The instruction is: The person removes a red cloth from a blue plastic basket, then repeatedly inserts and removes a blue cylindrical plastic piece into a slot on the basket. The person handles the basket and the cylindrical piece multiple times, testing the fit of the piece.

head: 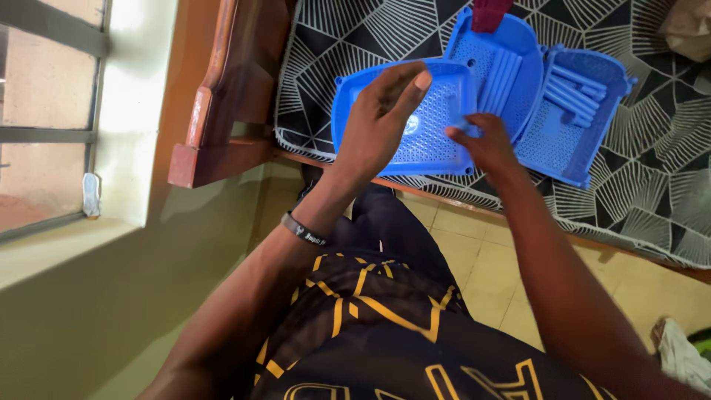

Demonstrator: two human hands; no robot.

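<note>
Nearest the camera is the person's dark shirt with yellow lines (370,326), and both forearms rise from it toward the bed. The left hand (381,122), a dark wristband (302,230) on its wrist, lies over the left half of a blue perforated plastic tray (437,122); its fingers (415,81) are spread and loosely curled across the tray's face, the thumb side hidden behind the palm, so it holds the tray from above. The right hand (485,144) pinches the tray's right edge, fingers drawn together on the rim; what lies under the fingertips cannot be made out. The tray is tilted, its near edge over the edge of the bed, just above the yellowish tiled floor (481,259). Beyond it lie two more blue plastic pieces: a rounded perforated panel (503,67), touching the tray's far corner, and a squarer panel carrying loose blue rods (574,111), just beside it. All rest on a black-and-white patterned bedcover (355,33). A dark red object (489,13) is cut off at the top edge. To the left stands the wooden bed frame (222,111), then a wall and a window (44,111). Open bedcover remains to the right of the panels.
</note>
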